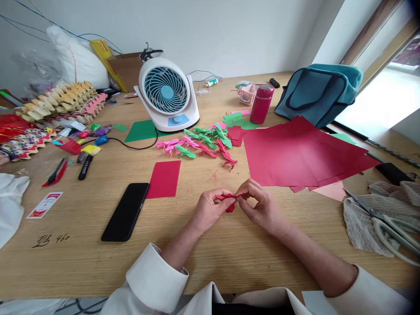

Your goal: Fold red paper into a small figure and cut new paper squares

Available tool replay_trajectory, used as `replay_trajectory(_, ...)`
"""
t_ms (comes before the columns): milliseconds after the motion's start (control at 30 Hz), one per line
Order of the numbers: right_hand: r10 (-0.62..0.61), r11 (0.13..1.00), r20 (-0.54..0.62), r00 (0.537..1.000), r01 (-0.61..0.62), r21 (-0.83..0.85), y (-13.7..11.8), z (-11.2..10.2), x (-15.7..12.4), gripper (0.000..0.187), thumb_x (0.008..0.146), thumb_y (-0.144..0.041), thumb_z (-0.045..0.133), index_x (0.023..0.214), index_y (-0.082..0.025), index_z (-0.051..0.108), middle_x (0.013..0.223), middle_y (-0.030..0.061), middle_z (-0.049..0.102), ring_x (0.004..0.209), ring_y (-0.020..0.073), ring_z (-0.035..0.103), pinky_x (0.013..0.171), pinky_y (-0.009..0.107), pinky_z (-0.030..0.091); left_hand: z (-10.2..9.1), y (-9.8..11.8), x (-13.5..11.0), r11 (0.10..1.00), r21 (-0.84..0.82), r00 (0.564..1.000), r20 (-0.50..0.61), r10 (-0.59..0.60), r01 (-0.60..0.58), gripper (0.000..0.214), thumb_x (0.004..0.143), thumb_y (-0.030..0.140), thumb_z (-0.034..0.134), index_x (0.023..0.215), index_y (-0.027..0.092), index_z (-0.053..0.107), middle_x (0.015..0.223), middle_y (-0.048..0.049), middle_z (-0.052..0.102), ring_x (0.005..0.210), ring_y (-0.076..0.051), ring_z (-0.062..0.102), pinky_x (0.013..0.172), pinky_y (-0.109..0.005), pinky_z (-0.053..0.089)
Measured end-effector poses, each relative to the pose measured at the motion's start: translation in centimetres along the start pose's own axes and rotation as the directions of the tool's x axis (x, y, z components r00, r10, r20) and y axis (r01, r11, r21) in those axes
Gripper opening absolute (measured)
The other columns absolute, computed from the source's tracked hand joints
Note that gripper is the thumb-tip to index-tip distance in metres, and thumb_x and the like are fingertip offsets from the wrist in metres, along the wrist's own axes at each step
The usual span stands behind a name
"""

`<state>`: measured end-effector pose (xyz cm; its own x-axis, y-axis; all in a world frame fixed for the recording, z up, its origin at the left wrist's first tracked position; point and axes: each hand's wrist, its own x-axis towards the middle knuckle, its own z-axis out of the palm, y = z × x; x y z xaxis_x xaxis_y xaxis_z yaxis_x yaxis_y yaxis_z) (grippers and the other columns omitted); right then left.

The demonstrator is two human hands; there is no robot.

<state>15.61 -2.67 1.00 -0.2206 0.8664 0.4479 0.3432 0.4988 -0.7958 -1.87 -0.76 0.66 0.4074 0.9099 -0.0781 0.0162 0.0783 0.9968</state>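
Between my two hands is a small folded red paper piece [230, 207], partly covered by the fingers. My left hand [210, 209] pinches it from the left, thumb along its front. From the right, my right hand [259, 206] grips its upper right part between thumb and forefinger. Just beyond lie several folded paper figures [205, 139] in green, pink and red. To the left a flat red paper rectangle [165, 178] rests partly against a black phone [126, 212]. Large red paper sheets [282, 153] are spread to the right.
A white fan [168, 94] stands at the back, its cord running left. A red thermos [261, 104] and a teal bag [320, 94] stand at the back right. Scissors [387, 223] lie on a cloth at right. A red utility knife [57, 172] and black marker [85, 167] lie left.
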Motion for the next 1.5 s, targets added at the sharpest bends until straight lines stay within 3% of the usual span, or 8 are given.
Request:
replay_trajectory(533, -0.074, 0.995, -0.039, 0.996, 0.071, -0.068, 0.2, 0.1, -0.3, 0.013, 0.088, -0.012, 0.054, 0.086, -0.025, 0.055, 0.083, 0.0031, 0.055, 0.072, 0.0163, 0.055, 0.065, 0.032, 0.049, 0.2, 0.3, -0.2, 0.997, 0.058, 0.998, -0.017, 0.053, -0.052, 0.027, 0.080, 0.039, 0.071, 0.084, 0.012, 0.073, 0.065, -0.0011, 0.061, 0.060, -0.011, 0.053, 0.058, -0.022, 0.043)
replay_trajectory(800, -0.139, 0.987, -0.004, 0.990, 0.138, -0.083, 0.5, 0.0, -0.6, 0.015, 0.089, -0.010, 0.054, 0.085, -0.025, 0.055, 0.084, 0.0035, 0.053, 0.075, 0.0166, 0.055, 0.067, 0.033, 0.048, 0.2, 0.3, -0.1, 0.998, 0.027, 0.998, -0.031, 0.054, -0.053, 0.024, 0.078, 0.037, 0.071, 0.079, 0.013, 0.068, 0.062, 0.0008, 0.059, 0.057, -0.009, 0.051, 0.056, -0.021, 0.041)
replay_trajectory(933, -0.147, 0.986, -0.018, 0.989, 0.146, -0.078, 0.6, 0.1, -0.6, 0.015, 0.089, -0.011, 0.053, 0.086, -0.025, 0.054, 0.085, 0.0035, 0.053, 0.076, 0.0166, 0.055, 0.067, 0.033, 0.048, 0.2, 0.4, -0.3, 0.979, 0.150, 0.987, -0.062, 0.151, -0.141, 0.017, 0.082, 0.031, 0.068, 0.078, 0.014, 0.068, 0.071, -0.0015, 0.063, 0.065, -0.012, 0.056, 0.062, -0.022, 0.044)
replay_trajectory(1033, -0.075, 0.995, -0.040, 0.996, 0.072, -0.066, 0.4, 0.2, -0.4, 0.011, 0.090, -0.014, 0.053, 0.086, -0.024, 0.054, 0.083, 0.0029, 0.054, 0.072, 0.0163, 0.053, 0.065, 0.032, 0.046, 0.0, 0.7, -0.6, 0.889, 0.366, 0.947, -0.058, 0.317, -0.276, 0.012, 0.087, 0.026, 0.064, 0.083, 0.017, 0.069, 0.081, -0.0037, 0.067, 0.078, -0.015, 0.062, 0.073, -0.025, 0.047)
replay_trajectory(1133, 0.085, 0.996, 0.014, 0.996, -0.085, 0.041, 0.3, 0.0, -0.2, 0.006, 0.092, -0.022, 0.052, 0.088, -0.023, 0.056, 0.081, 0.0023, 0.055, 0.071, 0.0156, 0.053, 0.065, 0.030, 0.045, -0.3, 1.0, -0.8, 0.723, 0.561, 0.878, 0.015, 0.478, -0.403, 0.011, 0.091, 0.023, 0.059, 0.088, 0.019, 0.070, 0.086, -0.0049, 0.070, 0.084, -0.017, 0.063, 0.079, -0.028, 0.047)
replay_trajectory(1267, 0.318, 0.906, 0.181, 0.931, -0.355, 0.230, 0.4, -0.6, 0.2, 0.029, 0.098, -0.039, 0.043, 0.084, -0.020, 0.060, 0.074, 0.0014, 0.056, 0.071, 0.0159, 0.054, 0.068, 0.030, 0.043, -0.6, 1.2, -0.9, 0.538, 0.708, 0.815, 0.091, 0.573, -0.457, 0.013, 0.093, 0.023, 0.057, 0.090, 0.020, 0.069, 0.088, -0.0056, 0.072, 0.085, -0.018, 0.062, 0.082, -0.031, 0.047)
replay_trajectory(1400, 0.404, 0.825, 0.301, 0.864, -0.486, 0.289, 0.5, -0.8, 0.4, 0.037, 0.091, -0.053, 0.053, 0.077, -0.019, 0.059, 0.067, -0.0010, 0.054, 0.067, 0.0144, 0.050, 0.065, 0.028, 0.038, -0.6, 1.0, -0.8, 0.470, 0.742, 0.786, 0.122, 0.606, -0.478, 0.012, 0.093, 0.022, 0.057, 0.091, 0.020, 0.069, 0.086, -0.0044, 0.072, 0.083, -0.017, 0.062, 0.078, -0.032, 0.047)
replay_trajectory(1500, 0.448, 0.763, 0.324, 0.833, -0.545, 0.348, 0.5, -0.5, 0.5, 0.037, 0.083, -0.054, 0.063, 0.075, -0.018, 0.058, 0.064, -0.0029, 0.051, 0.063, 0.0122, 0.045, 0.061, 0.026, 0.035, -0.6, 0.8, -0.7, 0.464, 0.731, 0.768, 0.129, 0.627, -0.501, 0.010, 0.092, 0.021, 0.059, 0.090, 0.019, 0.068, 0.085, -0.0038, 0.071, 0.081, -0.016, 0.062, 0.076, -0.031, 0.047)
